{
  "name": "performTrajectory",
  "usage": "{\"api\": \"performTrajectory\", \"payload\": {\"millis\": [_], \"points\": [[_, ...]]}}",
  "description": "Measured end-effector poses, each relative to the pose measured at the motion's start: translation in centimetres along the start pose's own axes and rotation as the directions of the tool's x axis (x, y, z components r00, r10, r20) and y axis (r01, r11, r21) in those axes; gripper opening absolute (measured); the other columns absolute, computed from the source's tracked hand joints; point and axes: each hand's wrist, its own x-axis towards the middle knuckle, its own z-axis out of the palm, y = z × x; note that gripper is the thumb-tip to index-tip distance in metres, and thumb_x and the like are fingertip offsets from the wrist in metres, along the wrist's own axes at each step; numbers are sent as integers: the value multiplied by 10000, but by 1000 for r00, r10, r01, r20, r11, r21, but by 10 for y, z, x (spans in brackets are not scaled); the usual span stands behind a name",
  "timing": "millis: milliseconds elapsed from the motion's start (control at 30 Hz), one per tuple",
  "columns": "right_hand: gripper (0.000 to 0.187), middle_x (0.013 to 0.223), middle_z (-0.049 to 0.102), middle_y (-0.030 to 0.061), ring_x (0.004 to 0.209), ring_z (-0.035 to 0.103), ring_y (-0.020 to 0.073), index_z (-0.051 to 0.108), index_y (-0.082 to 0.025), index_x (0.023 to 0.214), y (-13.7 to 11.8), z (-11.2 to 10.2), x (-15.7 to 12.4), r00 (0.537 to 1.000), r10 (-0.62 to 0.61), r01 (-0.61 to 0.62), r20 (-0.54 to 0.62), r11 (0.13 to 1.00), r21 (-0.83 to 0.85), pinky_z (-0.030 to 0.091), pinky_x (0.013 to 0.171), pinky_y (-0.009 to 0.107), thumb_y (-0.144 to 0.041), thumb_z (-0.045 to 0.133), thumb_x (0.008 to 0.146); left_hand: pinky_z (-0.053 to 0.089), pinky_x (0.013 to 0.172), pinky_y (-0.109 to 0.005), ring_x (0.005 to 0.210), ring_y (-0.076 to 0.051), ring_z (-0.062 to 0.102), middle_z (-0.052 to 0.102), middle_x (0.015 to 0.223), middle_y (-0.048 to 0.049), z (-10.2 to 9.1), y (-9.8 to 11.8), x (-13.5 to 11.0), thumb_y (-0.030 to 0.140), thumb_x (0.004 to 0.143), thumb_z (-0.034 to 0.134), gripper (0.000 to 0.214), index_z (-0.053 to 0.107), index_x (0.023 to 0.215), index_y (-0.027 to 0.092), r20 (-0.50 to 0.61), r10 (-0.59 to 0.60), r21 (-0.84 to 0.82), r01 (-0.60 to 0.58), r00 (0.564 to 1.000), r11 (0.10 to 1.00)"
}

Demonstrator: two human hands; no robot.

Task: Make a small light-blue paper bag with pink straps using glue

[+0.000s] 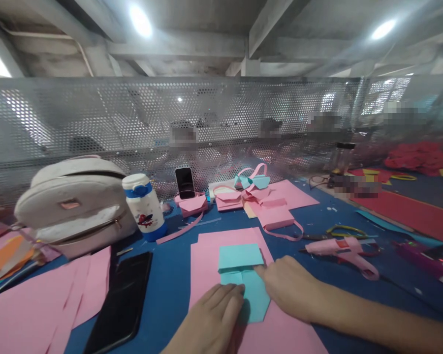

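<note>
A light blue piece of folded paper (pixel 256 297) lies on stacked pink sheets (pixel 203 265) in front of me. Its upper part is folded over as a flap, with a crease running down below it. My left hand (pixel 217 314) rests flat over its lower left side, fingers stretched out and close together. At the right edge, my right hand (pixel 284 282) has its index fingertip at the flap's lower corner. Its other fingers are curled in, and the thumb is hidden. A pink glue gun (pixel 349 250) lies right of my right hand.
Small pink paper bags (pixel 275 214), a propped phone (pixel 185 182) and a bottle (pixel 145 211) stand toward the back. Left are a backpack (pixel 76 211), a dark tablet-like slab (pixel 121 300) and pink sheets (pixel 33 309). A perforated metal screen (pixel 221 113) borders the blue tabletop.
</note>
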Motion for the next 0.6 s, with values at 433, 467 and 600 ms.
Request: {"api": "performTrajectory", "payload": {"millis": [433, 467, 600], "points": [[522, 861, 774, 76, 690, 710, 249, 500, -266, 1392, 4, -9, -14, 993, -109, 115, -45, 984, 138, 171, 478, 308, -138, 460, 888, 602, 888, -422, 1059, -309, 685, 689, 1209, -187, -14, 6, 2, 104, 846, 536, 426, 461, 1265, 87, 44, 18, -11, -18, 999, 1000], [473, 857, 773, 68, 683, 705, 240, 535, -265, 1352, 6, -6, -15, 990, -111, 124, -85, 979, 164, 191, 482, 305, -152, 461, 898, 609, 873, -414, 1043, -304, 692, 695, 1198, -179, -16, 5, 2, 130, 848, 565, 427, 468, 1262, 92, 48, 6, -16, -5, 999, 1000], [315, 929, 747, 44, 756, 683, 217, 607, -241, 1178, 14, 5, -18, 967, -134, 177, -217, 964, 196, 289, 527, 293, -155, 483, 902, 619, 840, -404, 977, -285, 716, 724, 1142, -152, -19, -1, -2, 102, 826, 562, 377, 526, 1202, 113, 45, 25, 7, -25, 999, 1000]]}}
